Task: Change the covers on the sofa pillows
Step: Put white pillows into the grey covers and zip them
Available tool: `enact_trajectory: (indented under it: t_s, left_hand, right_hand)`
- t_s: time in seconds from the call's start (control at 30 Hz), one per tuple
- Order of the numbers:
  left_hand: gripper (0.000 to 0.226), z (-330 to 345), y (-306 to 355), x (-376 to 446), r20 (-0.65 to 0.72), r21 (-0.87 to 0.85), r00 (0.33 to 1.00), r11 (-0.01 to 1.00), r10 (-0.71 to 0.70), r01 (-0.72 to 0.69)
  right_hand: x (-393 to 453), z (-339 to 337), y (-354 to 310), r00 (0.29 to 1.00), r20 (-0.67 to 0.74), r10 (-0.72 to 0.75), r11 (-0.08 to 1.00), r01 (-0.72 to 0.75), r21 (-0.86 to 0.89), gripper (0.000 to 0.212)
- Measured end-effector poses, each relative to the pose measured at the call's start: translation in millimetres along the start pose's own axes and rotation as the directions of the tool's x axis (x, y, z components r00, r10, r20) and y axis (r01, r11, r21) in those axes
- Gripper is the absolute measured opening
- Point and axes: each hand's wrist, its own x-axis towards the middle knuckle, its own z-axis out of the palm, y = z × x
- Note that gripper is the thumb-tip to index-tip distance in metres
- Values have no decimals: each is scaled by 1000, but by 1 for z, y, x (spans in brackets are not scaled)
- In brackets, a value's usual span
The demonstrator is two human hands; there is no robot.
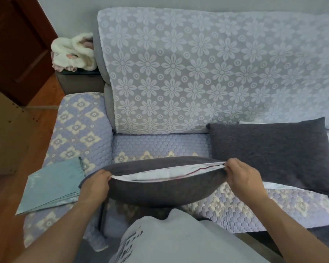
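we hold the dark grey knitted pillow (156, 185) over the quilted lilac sofa seat (160, 145), its long axis lying left to right between our hands. the left hand (97, 184) pinches the cover at the left end of the open slit and the right hand (243, 177) pinches the right end, so the white inner cushion (160, 174) must come out upward, we think.

I note one dark grey textured fabric pillow (160, 188) pinched at both ends by my fingertips (107, 176), its top seam open, white inner cushion (156, 174) exposed between them. A second dark grey pillow (270, 152) lies flat beyond my right fingers. Folded teal fabric covers (51, 186) rest left of my left fingers.
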Motion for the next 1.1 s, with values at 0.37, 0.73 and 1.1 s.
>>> enact_trajectory:
  t_s: [0.37, 0.73, 1.1]
  left_hand:
    - [53, -5, 132, -25, 234, -149, 794, 828, 561, -540]
    - [66, 35, 267, -14, 574, 4, 502, 611, 647, -792]
    - [76, 78, 309, -24, 553, -36, 595, 730, 583, -682]
  right_hand:
    - [10, 0, -1, 970, 231, 78, 997, -71, -38, 27]
    - [-18, -7, -1, 951, 184, -247, 968, 249, 8, 36]
    - [-10, 4, 66, 957, 273, -93, 987, 125, -101, 48]
